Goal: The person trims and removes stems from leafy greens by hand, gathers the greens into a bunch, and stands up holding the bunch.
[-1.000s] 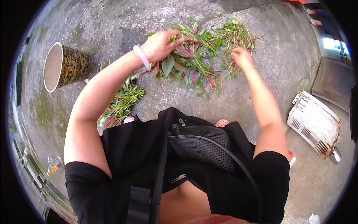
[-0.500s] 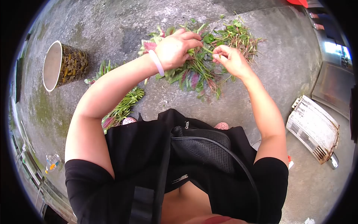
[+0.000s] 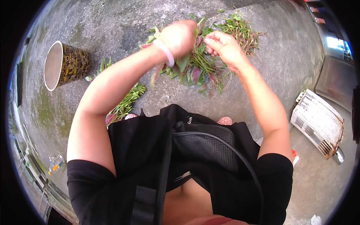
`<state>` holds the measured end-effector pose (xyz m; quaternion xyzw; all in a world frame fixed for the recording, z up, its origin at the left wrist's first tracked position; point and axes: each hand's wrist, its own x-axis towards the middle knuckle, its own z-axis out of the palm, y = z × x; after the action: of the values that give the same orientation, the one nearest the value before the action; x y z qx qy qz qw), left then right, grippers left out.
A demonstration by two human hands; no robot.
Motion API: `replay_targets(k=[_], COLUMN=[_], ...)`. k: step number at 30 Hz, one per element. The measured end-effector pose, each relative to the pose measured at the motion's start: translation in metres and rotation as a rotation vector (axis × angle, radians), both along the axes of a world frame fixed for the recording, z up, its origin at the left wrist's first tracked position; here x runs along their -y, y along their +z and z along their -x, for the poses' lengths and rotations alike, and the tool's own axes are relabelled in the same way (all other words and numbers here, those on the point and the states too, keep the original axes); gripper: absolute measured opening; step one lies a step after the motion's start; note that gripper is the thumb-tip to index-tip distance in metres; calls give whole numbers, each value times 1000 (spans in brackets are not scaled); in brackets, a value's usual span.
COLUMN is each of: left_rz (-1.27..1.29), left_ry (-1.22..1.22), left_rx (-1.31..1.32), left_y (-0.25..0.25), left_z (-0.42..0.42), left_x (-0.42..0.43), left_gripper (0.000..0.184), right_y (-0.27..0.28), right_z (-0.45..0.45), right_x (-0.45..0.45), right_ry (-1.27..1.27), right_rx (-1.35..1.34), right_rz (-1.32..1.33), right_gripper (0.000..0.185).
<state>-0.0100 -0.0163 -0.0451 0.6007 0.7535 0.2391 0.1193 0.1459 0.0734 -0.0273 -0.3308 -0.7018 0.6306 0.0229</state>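
My left hand, with a pale bangle at its wrist, is closed round some green and reddish leafy stems, blurred by motion. To its right my right hand has thumb and fingertips pinched together; whatever they hold is too small to make out. Beneath both hands a loose heap of green and purple-leaved plants lies on the concrete. A second heap of thin reddish stems spreads behind my right hand. Nearer my body on the left, a bundle of greens is partly hidden by my left arm.
A flower-patterned bin lies at the left on the concrete ground. A rusty white metal appliance is at the right. A clear plastic bottle is at the lower left. Pink shoes show at the black clothing's edge.
My left hand moved right from the heap's left side, carrying leafy stems. My right hand came left from the thin-stem heap, met the stem by my left hand, then rose slightly.
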Motion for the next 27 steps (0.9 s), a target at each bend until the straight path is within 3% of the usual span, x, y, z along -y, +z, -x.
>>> replay_targets(k=[2, 5, 6, 8, 10, 12, 14, 16, 19, 21, 22, 24, 27], left_rz=[101, 137, 55, 60, -75, -7, -13, -46, 1, -20, -32, -61, -87], left_ry=[289, 236, 163, 104, 24, -75, -165, -195, -167, -166, -166, -205, -260], left_rx=[221, 307, 237, 188, 135, 82, 114, 126, 175, 117, 89, 85, 103], left_y=[-16, -5, -7, -1, -10, -2, 3, -4, 2, -2, -4, -6, -1], left_z=[29, 54, 56, 54, 50, 39, 33, 36, 36, 39, 39, 36, 26], left_x=[-10, 7, 14, 23, 26, 28, 29, 26, 28, 30, 31, 31, 25], left_gripper=[17, 25, 23, 22, 24, 26, 27, 26, 23, 21, 20, 20, 24], right_y=[2, -12, -37, -71, -98, -116, -141, -145, -115, -67, -58, -26, -8], right_z=[-6, -20, -30, -57, -67, -67, -66, -65, -57, -50, -51, -49, -43], right_x=[-1, -34, -54, -57, -50, -21, -4, -5, -18, -26, -39, -58, -48], right_ry=[5, -103, -82, 43, 403, 547, 389, 438, 451, 269, 118, 43, 111], right_rx=[-22, 26, 80, 496, 618, 514, 521, 513, 393, 244, 150, 129, 481], right_rz=[54, 0, -302, -1426, -983, -791, -794, -818, -712, -658, -274, 84, -484], right_gripper=[16, 22, 29, 29, 24, 23, 25, 23, 22, 19, 17, 19, 19])
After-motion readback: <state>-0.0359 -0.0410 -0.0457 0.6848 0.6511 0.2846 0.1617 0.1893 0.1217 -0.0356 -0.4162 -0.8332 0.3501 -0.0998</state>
